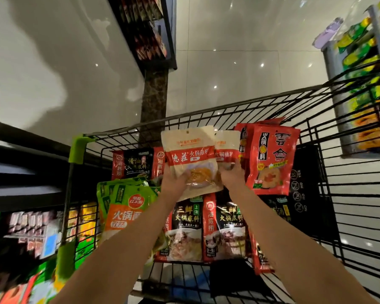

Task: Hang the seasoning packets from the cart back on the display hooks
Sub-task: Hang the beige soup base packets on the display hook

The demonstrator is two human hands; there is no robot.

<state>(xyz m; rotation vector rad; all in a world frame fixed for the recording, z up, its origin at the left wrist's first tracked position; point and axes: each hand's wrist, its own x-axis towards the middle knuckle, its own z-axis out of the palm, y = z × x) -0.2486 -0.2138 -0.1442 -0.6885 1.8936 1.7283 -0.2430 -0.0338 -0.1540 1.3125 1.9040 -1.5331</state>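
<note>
Over the cart (316, 88), my L hand (173, 181) grips a beige packet (189, 159); R hand (233, 174) pinches a 2nd beige packet (227, 148); should lift w/ hang holes kept up.

Head view looks steeply down, close over the cart (228, 110).

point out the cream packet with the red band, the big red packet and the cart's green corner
cream packet with red band (190, 150), head view, upper face
big red packet (272, 159), head view, front face
green cart corner (78, 150), head view, plastic guard
</note>
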